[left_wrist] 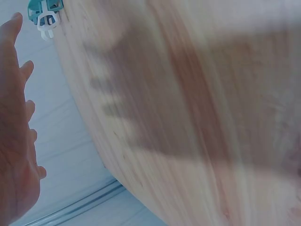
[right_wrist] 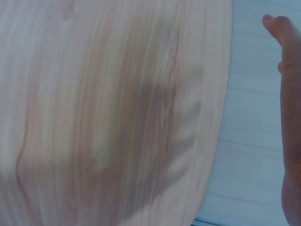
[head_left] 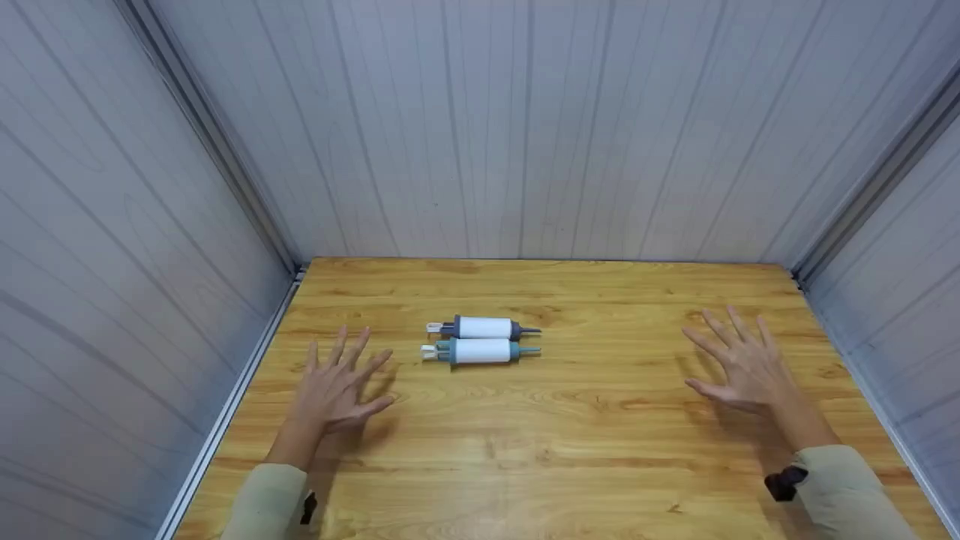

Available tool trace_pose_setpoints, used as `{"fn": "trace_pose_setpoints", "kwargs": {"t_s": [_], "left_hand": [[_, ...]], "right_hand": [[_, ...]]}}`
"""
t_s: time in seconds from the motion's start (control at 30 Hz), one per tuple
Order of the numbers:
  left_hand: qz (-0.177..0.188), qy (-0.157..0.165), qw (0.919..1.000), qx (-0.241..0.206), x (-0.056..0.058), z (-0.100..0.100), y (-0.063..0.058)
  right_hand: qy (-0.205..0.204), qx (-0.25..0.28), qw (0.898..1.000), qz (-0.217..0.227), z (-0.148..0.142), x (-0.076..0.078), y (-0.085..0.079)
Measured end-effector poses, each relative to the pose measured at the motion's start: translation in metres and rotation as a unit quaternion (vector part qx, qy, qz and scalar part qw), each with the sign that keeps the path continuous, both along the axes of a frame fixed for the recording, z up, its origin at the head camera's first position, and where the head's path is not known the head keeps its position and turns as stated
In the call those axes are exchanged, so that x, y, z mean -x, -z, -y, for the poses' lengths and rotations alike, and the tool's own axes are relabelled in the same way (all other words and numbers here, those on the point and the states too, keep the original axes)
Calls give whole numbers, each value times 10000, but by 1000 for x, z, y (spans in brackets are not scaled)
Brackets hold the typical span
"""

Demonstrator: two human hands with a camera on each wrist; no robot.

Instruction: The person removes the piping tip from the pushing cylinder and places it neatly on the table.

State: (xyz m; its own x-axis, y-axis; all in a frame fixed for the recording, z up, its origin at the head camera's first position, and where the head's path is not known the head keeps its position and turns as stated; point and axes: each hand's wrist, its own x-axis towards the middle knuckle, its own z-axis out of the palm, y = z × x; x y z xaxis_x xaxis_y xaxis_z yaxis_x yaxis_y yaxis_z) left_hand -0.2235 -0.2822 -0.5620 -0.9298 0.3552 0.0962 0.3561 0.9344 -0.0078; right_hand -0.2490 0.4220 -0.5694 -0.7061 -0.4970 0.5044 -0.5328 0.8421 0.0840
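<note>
Two white cylinders lie side by side on the wooden table, both pointing left to right. The farther cylinder (head_left: 484,328) has dark grey-blue ends, the nearer cylinder (head_left: 482,351) teal ones. Each has a thin tip on the right and a white loop-like piece on the left; their exact kind is unclear. The teal end (left_wrist: 45,10) also shows at the top left of the left wrist view. My left hand (head_left: 334,386) is spread above the table, left of the cylinders, touching neither. Far to their right, my right hand (head_left: 746,371) is spread too and holds nothing.
The wood-grain table (head_left: 510,465) is enclosed by pale panels: a back wall (head_left: 525,135), a left wall (head_left: 112,262) and a right wall (head_left: 900,262). Metal strips run along the side edges. Both hands cast shadows on the tabletop.
</note>
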Motion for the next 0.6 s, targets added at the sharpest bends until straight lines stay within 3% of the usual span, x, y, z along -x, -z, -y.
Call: {"fn": "trace_pose_setpoints", "kwargs": {"t_s": [0.37,0.6], "left_hand": [[160,126,9997,-168,13,-17,-8],[255,139,9993,-221,17,-24,-10]], "right_hand": [[-360,-85,9983,-443,22,11,-6],[-412,-57,9989,-207,32,11,-11]]}}
